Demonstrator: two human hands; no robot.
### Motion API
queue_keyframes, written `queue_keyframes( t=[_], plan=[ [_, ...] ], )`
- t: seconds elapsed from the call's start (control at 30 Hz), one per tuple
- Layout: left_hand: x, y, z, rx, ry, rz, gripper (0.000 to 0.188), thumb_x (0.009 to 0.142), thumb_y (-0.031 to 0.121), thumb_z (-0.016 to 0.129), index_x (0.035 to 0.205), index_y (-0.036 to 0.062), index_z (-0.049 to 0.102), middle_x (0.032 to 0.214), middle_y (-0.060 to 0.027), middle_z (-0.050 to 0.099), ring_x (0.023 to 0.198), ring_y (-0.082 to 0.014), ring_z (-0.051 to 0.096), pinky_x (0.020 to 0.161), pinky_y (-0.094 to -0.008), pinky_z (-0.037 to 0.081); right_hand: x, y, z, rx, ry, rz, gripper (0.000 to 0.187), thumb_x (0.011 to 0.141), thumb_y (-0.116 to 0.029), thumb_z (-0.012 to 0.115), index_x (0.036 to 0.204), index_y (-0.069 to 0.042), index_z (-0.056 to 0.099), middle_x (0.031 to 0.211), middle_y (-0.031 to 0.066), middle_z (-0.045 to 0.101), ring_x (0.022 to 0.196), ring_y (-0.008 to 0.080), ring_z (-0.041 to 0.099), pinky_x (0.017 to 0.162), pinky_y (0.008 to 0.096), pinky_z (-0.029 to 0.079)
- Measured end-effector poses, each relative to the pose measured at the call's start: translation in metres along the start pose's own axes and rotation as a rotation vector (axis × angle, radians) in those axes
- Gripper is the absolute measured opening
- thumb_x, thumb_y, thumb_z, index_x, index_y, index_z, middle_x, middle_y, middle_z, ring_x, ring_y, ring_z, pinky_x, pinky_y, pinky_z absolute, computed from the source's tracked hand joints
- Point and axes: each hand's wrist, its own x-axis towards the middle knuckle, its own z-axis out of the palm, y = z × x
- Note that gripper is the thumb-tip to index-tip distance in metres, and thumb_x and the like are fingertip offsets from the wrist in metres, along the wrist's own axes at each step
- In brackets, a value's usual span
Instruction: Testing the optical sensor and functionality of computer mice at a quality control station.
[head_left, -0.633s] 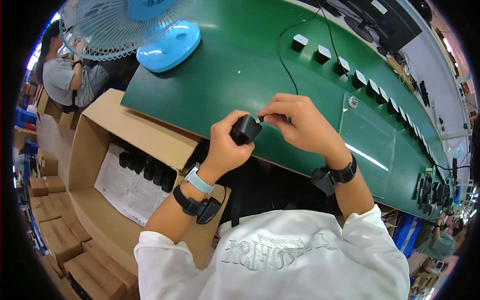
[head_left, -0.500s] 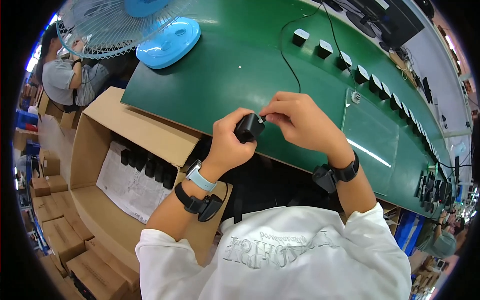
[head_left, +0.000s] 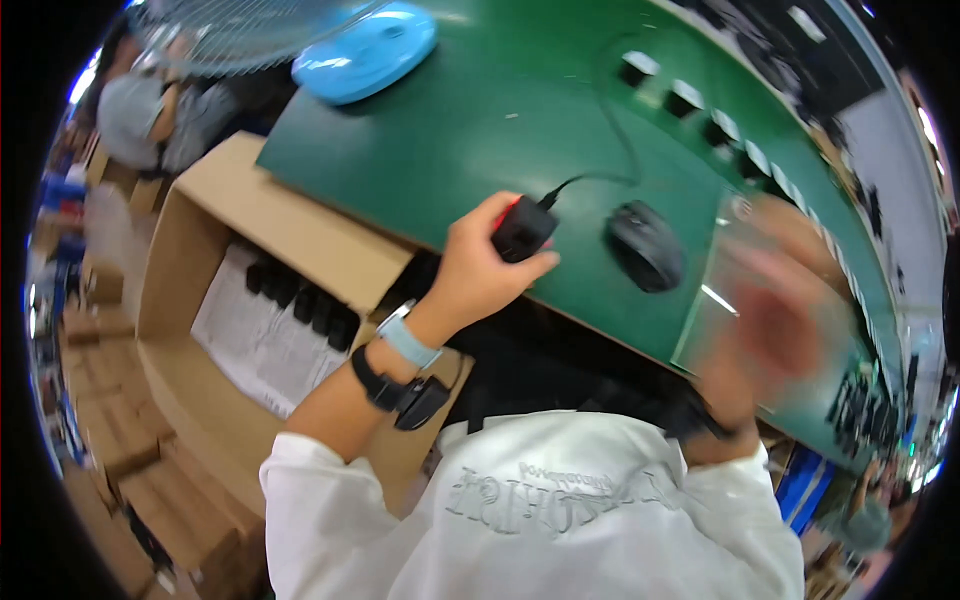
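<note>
Left hand point(head_left: 485, 258): grip closed around a small black device point(head_left: 527, 232), thumb and fingers wrapping its sides. Device is held up over the near edge of the green table point(head_left: 450, 150), just above the gap beside the open carton point(head_left: 165, 290).

Main change: the right hand point(head_left: 775, 310) is off the plug. A moment ago its fingers pinch the connector at the device's end; now it is well to the right, over the clear sheet point(head_left: 700, 345), badly smeared by motion. Whether that grip holds anything is impossible to judge.

The black cable point(head_left: 600, 178) now runs unaided to the device, its plug point(head_left: 548, 201) meeting the upper corner. A red glow point(head_left: 507, 212) shows along the device's edge beside the left fingers — absent in the earlier views. Reading: the connector seems seated and the device seems to be getting power, so the plugging-in looks done and one hand is enough to keep it there.

Also newly visible: a dark, mouse-like object point(head_left: 645, 247) on the table between the hands, roughly where the right hand is earlier. White-topped black blocks point(head_left: 683, 98) stand in their row, black units point(head_left: 305, 303) lie in the carton — neither is touched.
</note>
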Motion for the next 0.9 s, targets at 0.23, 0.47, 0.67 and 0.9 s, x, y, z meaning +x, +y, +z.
queue_keyframes(
  t=[0.23, 0.47, 0.67, 0.9],
  plan=[
    [0.010, 0.004, -0.010, -0.391, -0.101, -0.085, 0.028, 0.101, 0.015, 0.060, 0.122, -0.0016, 0.054, 0.113, -0.0170, 0.065, 0.083, -0.0191, 0.064, 0.070, -0.0322, 0.053, -0.043, 0.002, -0.085, -0.383, 0.161, 0.074, 0.030, 0.085, -0.006, 0.073, 0.114, -0.004, 0.066, 0.108, 0.0091, 0.069, 0.097, 0.0230, 0.066, 0.084, 0.0328, 0.054],
    [0.013, 0.009, -0.009, -0.865, -0.106, -0.188, 0.042, 0.109, 0.030, 0.032, 0.130, -0.0017, 0.052, 0.123, -0.0226, 0.062, 0.102, -0.0338, 0.066, 0.090, -0.0442, 0.055, -0.053, 0.005, -0.099, -0.166, 0.064, 0.128, 0.032, 0.085, -0.011, 0.072, 0.115, -0.003, 0.065, 0.113, 0.0106, 0.067, 0.102, 0.0236, 0.064, 0.088, 0.0329, 0.051],
    [0.011, 0.006, -0.011, -0.955, -0.086, -0.220, 0.039, 0.107, 0.027, 0.040, 0.128, -0.0050, 0.049, 0.122, -0.0243, 0.060, 0.110, -0.0439, 0.065, 0.101, -0.0504, 0.053, -0.054, 0.002, -0.100, 0.020, -0.020, 0.214, 0.035, 0.086, -0.015, 0.072, 0.117, -0.002, 0.064, 0.117, 0.0120, 0.066, 0.105, 0.0242, 0.062, 0.091, 0.0329, 0.050],
    [0.018, 0.008, -0.007, -0.987, -0.127, -0.223, 0.035, 0.104, 0.021, 0.047, 0.127, -0.0062, 0.049, 0.120, -0.0240, 0.060, 0.115, -0.0458, 0.062, 0.105, -0.0536, 0.051, -0.040, 0.031, -0.094, 0.241, -0.068, 0.285, 0.039, 0.086, -0.019, 0.071, 0.119, 0.000, 0.063, 0.121, 0.0135, 0.064, 0.110, 0.0248, 0.060, 0.095, 0.0330, 0.047]
  ],
)
